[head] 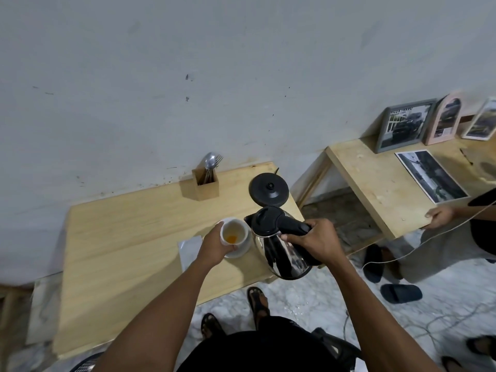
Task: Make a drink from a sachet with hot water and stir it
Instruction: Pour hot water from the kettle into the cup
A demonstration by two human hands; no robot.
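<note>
Dim, even indoor light; soft focus, wide-angle bending toward edges.

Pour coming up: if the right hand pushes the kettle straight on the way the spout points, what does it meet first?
Probably the white cup held by the left hand; the kettle spout already sits beside its rim, though depth is unclear.

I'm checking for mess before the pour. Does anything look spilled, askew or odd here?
No spill shows. The cup holds only orange powder and sits tilted in the left hand above its saucer. The right hand holds the kettle off its base, partly past the table edge.
</note>
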